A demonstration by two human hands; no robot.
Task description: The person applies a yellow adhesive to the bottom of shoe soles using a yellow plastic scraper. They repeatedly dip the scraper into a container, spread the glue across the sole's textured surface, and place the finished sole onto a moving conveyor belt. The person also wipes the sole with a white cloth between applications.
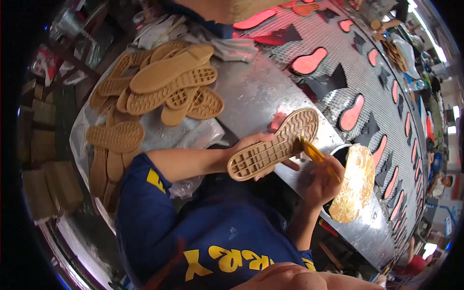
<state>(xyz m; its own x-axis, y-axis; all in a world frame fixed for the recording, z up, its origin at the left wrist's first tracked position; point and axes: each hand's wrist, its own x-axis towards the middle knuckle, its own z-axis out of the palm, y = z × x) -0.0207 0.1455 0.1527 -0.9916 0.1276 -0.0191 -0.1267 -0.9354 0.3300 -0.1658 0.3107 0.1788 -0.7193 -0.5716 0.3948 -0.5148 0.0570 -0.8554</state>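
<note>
The right hand (pixel 325 181) pinches a yellow tool (pixel 314 152), its tip at the tan sole (pixel 251 159) that the left hand (pixel 251 140) clasps from beneath, tread up, over the table (pixel 251 87). The sole looks light, rubbery and slightly flexible, so its side edges should give the surest hold; more soles (pixel 166 72) lie piled leftward.

Held sole (pixel 274 146), far face hidden

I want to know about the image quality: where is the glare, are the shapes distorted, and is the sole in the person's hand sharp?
Head view: glare whitens parts of the metal tabletop; head view: the mesh belt bends toward the right rim, with black corners; head view: the held tan sole looks fairly sharp, its tread readable.
</note>
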